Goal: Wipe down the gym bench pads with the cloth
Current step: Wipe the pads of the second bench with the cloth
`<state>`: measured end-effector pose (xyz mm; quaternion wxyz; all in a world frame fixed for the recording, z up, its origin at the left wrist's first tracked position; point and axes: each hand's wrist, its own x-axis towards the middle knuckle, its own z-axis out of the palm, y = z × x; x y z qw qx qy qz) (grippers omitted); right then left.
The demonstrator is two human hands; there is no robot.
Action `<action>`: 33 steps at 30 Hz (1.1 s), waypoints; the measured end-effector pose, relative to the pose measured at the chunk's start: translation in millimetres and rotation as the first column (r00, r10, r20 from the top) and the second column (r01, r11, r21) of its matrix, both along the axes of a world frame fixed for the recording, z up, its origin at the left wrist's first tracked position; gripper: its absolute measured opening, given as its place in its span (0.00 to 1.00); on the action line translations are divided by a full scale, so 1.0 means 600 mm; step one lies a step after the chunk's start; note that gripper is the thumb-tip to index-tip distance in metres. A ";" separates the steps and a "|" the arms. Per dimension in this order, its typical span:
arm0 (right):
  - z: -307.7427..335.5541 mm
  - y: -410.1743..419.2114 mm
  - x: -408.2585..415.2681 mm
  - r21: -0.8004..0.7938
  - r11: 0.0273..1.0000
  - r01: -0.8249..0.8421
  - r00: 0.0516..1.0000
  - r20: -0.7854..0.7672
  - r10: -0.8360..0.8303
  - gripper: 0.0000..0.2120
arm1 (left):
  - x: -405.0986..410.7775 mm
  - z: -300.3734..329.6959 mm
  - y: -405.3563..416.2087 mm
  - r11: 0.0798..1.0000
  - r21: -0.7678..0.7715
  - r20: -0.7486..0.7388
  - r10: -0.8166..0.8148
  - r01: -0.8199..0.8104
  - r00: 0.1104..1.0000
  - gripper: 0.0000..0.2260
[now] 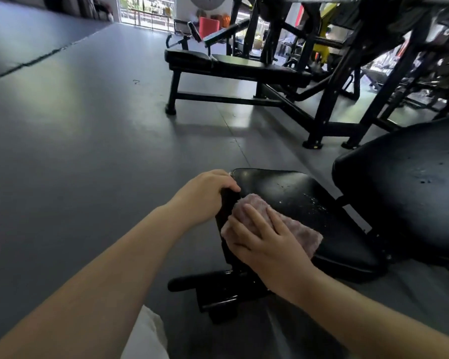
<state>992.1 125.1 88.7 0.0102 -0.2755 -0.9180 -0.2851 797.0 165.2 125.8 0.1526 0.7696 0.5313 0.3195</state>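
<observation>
The person is bent over a black bench, both bare arms reaching down to its seat pad [322, 224]. The right hand [265, 239] lies flat on a pinkish cloth [303, 231], fingers straight and a little spread, pressing it onto the pad. The cloth sits at the pad's near left corner, its left end drooping just over the left edge and its right end reaching toward the middle of the pad. The left hand [205, 193] grips the pad's left edge near the far corner, fingers curled over the rim and onto the top, just beside the cloth.

Pale specks and droplets are scattered across the bare far half of the seat pad. To its right, the larger back pad [412, 187] tilts upward, and it carries similar specks and small marks on its surface. Below the seat, the glossy black frame [218, 288] runs out onto the grey floor [75, 151].

Farther off stands a second flat bench [233, 66] with black pads, joined to a rack of black uprights [329, 104]. A red box-like thing [209, 27] sits by the bright window [148, 9] at the far end, too blurred to tell more.

I can make out no brand, label or lettering on the pads, the frame or the cloth; anything printed farther back is too blurred to read.
</observation>
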 end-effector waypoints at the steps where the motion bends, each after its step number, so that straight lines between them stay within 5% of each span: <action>1: 0.003 0.006 -0.015 -0.017 1.000 0.023 1.000 0.003 -0.023 0.18 | 0.001 0.002 -0.001 1.000 -0.003 0.010 0.004 -0.004 1.000 0.23; 8: 0.033 0.032 -0.079 -0.174 0.974 0.143 0.989 0.066 -0.133 0.18 | 0.023 0.021 0.005 0.985 -0.011 -0.029 0.175 -0.175 0.984 0.18; 12: 0.014 0.029 -0.036 -0.076 0.992 -0.096 0.994 -0.061 0.092 0.12 | 0.050 0.037 0.005 0.956 -0.035 -0.068 0.289 -0.292 0.955 0.22; 15: -0.005 0.030 0.019 -0.022 0.966 -0.256 0.966 -0.055 0.254 0.08 | 0.067 0.043 -0.014 0.916 -0.049 -0.232 0.377 -0.398 0.897 0.18; 20: -0.030 0.046 0.131 0.006 0.887 -0.461 0.878 -0.139 0.458 0.18 | 0.116 0.030 -0.059 0.856 -0.050 -0.415 0.451 -0.514 0.790 0.22; 22: -0.036 0.054 0.177 0.019 0.864 -0.502 0.859 -0.102 0.502 0.17 | 0.149 0.019 -0.078 0.841 0.042 -0.360 0.516 -0.539 0.777 0.22; 25: -0.042 0.073 0.241 -0.083 0.862 -0.501 0.866 -0.053 0.498 0.23 | 0.220 0.008 -0.104 0.819 0.243 -0.082 0.552 -0.520 0.830 0.18; 28: -0.036 0.088 0.307 -0.260 0.831 -0.491 0.871 -0.178 0.458 0.26 | 0.308 -0.009 -0.129 0.830 0.290 0.032 0.490 -0.477 0.871 0.14; 31: -0.019 0.087 0.386 -0.339 0.814 -0.471 0.877 -0.279 0.391 0.28 | 0.396 -0.044 -0.144 0.895 0.223 -0.180 0.428 -0.387 0.886 0.11; 33: -0.013 0.087 0.442 -0.403 0.788 -0.465 0.871 -0.366 0.327 0.23 | 0.437 -0.079 -0.142 0.885 0.279 -0.367 0.457 -0.372 0.811 0.11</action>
